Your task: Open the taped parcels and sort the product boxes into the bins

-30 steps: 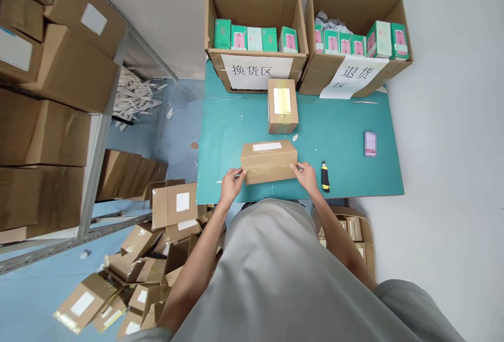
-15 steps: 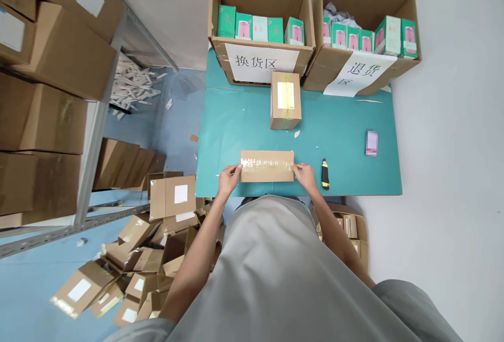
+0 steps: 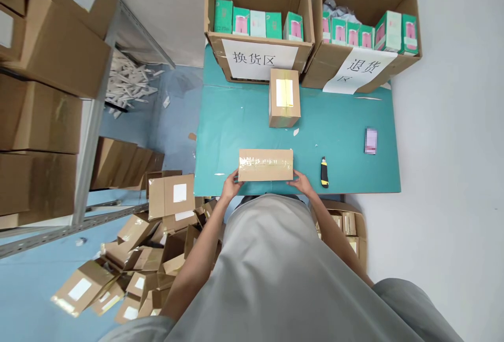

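A flat brown cardboard parcel (image 3: 265, 164) with a strip of clear tape along its top lies near the front edge of the teal table (image 3: 236, 127). My left hand (image 3: 230, 186) grips its near left corner, and my right hand (image 3: 302, 181) grips its near right corner. A yellow and black utility knife (image 3: 324, 172) lies just right of my right hand. A second taped parcel (image 3: 284, 97) sits farther back in the middle of the table.
Two open cartons of green and pink product boxes (image 3: 258, 22) (image 3: 364, 30) with paper signs stand at the back. A phone (image 3: 370, 140) lies at the right. Shelves of cartons (image 3: 47, 69) stand on the left. Several parcels (image 3: 157, 247) lie heaped on the floor.
The parcel has been tipped over so its taped face points up and now lies flat. My hands have slid from its sides to its near corners.
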Action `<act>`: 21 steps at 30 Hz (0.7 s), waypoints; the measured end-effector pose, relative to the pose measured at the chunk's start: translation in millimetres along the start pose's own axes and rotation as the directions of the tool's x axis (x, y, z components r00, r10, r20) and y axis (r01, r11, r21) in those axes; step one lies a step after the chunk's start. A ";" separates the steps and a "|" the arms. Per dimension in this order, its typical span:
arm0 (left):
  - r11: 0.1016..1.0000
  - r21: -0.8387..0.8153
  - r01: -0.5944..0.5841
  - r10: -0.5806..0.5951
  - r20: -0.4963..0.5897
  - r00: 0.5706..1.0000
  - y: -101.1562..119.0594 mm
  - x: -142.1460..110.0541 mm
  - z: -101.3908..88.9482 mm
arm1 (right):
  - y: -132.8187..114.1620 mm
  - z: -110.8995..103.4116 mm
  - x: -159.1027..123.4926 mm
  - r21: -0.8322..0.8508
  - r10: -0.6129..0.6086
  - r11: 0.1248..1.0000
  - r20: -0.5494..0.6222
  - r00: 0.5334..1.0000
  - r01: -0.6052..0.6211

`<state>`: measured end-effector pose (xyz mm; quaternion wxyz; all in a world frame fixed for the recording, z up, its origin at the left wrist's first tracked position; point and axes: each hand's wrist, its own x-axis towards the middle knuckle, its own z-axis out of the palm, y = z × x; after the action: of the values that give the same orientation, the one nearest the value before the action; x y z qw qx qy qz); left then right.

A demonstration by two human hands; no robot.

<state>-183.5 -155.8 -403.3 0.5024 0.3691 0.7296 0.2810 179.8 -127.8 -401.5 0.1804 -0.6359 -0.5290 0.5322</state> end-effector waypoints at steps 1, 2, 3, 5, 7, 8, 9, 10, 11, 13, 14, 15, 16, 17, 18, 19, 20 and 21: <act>1.000 0.011 -0.003 0.003 -0.005 1.000 2.4 -0.1 0.9 | -1.9 4.4 1.7 0.026 -0.007 1.000 0.003 1.000 0.007; 1.000 0.016 -0.009 0.009 -0.008 1.000 5.1 -0.1 1.1 | -4.4 7.6 3.6 0.038 -0.003 0.999 -0.002 1.000 0.003; 1.000 0.016 -0.017 0.018 -0.008 1.000 7.9 -0.2 0.7 | -7.3 9.4 5.4 0.038 0.002 0.999 -0.014 1.000 -0.002; 0.999 0.009 -0.038 0.038 -0.004 0.999 14.3 -0.4 -1.9 | -13.9 9.0 8.6 0.023 -0.006 1.000 -0.048 0.999 0.007; 0.998 -0.004 -0.056 0.056 -0.002 0.998 22.1 -0.8 -6.0 | -21.3 4.3 10.4 0.014 -0.011 1.000 -0.080 0.997 0.012; 0.998 -0.009 -0.064 0.064 -0.002 0.998 26.7 -0.9 -8.2 | -25.5 1.1 10.7 0.008 -0.009 1.000 -0.094 0.996 0.009; 0.997 -0.015 -0.071 0.071 -0.005 0.997 31.7 -1.1 -10.3 | -30.1 -2.4 10.7 -0.003 -0.003 1.000 -0.106 0.994 0.003; 0.997 -0.023 -0.079 0.079 -0.012 0.997 37.2 -1.2 -12.2 | -35.0 -6.1 10.5 -0.019 0.001 1.000 -0.116 0.993 -0.003; 0.995 -0.033 -0.090 0.089 -0.022 0.996 42.9 -1.2 -13.7 | -40.3 -9.9 10.2 -0.038 -0.001 0.999 -0.127 0.992 -0.004; 0.991 -0.048 -0.123 0.121 -0.051 0.991 54.1 -0.3 -15.5 | -50.6 -17.1 9.6 -0.075 -0.030 0.997 -0.150 0.988 0.019; 0.988 -0.049 -0.144 0.141 -0.065 0.988 59.0 0.8 -15.6 | -55.2 -20.2 9.5 -0.091 -0.055 0.995 -0.162 0.985 0.040; 0.986 -0.043 -0.164 0.160 -0.077 0.984 62.9 2.3 -15.3 | -59.1 -22.9 9.7 -0.106 -0.078 0.993 -0.172 0.982 0.060; 0.983 -0.029 -0.179 0.176 -0.083 0.981 65.6 4.2 -14.5 | -62.1 -24.9 10.1 -0.126 -0.092 0.990 -0.182 0.979 0.070; 0.982 -0.012 -0.187 0.186 -0.083 0.979 66.9 6.3 -13.5 | -64.1 -26.0 10.6 -0.151 -0.095 0.986 -0.184 0.978 0.067; 0.983 0.008 -0.185 0.185 -0.079 0.980 66.9 8.4 -12.2 | -65.2 -26.2 11.2 -0.179 -0.086 0.982 -0.182 0.980 0.053; 0.985 0.028 -0.173 0.174 -0.073 0.982 65.6 10.2 -10.7 | -65.3 -25.6 11.8 -0.202 -0.070 0.979 -0.177 0.982 0.033; 0.987 0.045 -0.156 0.159 -0.065 0.985 63.1 11.5 -9.3 | -64.5 -24.1 12.1 -0.218 -0.049 0.976 -0.170 0.984 0.011; 0.989 0.058 -0.140 0.143 -0.055 0.988 59.8 12.1 -8.0 | -63.0 -22.2 12.3 -0.223 -0.030 0.975 -0.164 0.986 -0.008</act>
<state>-178.4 -112.1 -360.3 0.4494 0.4247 0.7235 0.3070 167.2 -86.2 -349.4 0.1543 -0.6914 -0.5720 0.4136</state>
